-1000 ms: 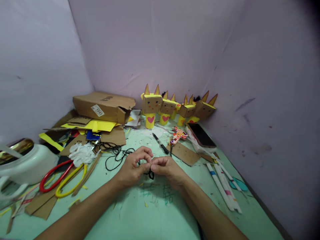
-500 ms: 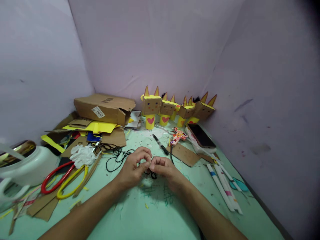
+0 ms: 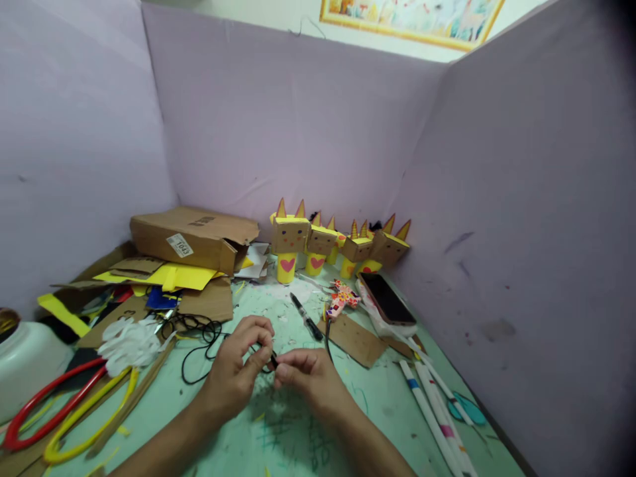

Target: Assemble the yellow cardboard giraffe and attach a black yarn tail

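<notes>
Low over the middle of the green table, my left hand (image 3: pixel 236 371) pinches a thin black cord (image 3: pixel 273 360) between thumb and fingers. My right hand (image 3: pixel 311 384) is close beside it, its thumb and fingertips closed on the same cord. A short dark stretch shows between the two hands; the exact shape there is too small to make out. More black cord (image 3: pixel 191 324) lies in a loose tangle to the left of my left hand. Beyond my hands is a black pen (image 3: pixel 305 317), and a flower-patterned tool with a cable (image 3: pixel 342 298) lies right of it.
Cardboard figures (image 3: pixel 291 238) with yellow bodies stand along the back wall. A cardboard box (image 3: pixel 193 232), white strips (image 3: pixel 129 344) and large red and yellow handles (image 3: pixel 89 424) fill the left. A phone (image 3: pixel 387 298) and white markers (image 3: pixel 437 414) lie right.
The view has tilted up, so a framed picture now shows above the wall. My hands have drawn slightly apart, with a dark stretch of cord visible between them.
</notes>
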### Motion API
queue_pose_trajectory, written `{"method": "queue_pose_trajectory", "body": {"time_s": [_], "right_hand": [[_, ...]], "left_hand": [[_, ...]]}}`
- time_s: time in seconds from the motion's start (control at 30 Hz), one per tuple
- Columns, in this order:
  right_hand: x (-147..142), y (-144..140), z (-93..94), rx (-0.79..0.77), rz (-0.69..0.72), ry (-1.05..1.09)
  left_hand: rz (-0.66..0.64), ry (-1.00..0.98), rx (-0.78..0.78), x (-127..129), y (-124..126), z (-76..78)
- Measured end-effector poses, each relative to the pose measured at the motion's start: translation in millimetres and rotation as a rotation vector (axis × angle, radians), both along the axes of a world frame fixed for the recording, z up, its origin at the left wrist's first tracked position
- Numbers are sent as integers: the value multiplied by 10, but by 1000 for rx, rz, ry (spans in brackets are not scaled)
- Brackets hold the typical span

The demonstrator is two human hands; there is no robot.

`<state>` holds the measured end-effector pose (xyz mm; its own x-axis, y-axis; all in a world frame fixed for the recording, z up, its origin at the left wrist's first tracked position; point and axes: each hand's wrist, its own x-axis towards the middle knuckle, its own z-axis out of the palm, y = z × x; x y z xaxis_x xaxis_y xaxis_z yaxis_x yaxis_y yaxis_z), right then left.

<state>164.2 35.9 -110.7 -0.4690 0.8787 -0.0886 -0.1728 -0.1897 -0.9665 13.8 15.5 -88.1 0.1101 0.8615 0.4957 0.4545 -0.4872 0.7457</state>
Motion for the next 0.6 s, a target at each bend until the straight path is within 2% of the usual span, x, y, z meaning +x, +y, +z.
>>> {"method": "queue_pose_trajectory", "body": {"time_s": [0.17, 0.6], "right_hand": [[2, -25, 41, 96, 4, -89], [26, -42, 155, 116, -41, -224]], "left_hand": [[4, 14, 10, -21, 3, -8], [91, -25, 43, -52, 18, 35]]}}
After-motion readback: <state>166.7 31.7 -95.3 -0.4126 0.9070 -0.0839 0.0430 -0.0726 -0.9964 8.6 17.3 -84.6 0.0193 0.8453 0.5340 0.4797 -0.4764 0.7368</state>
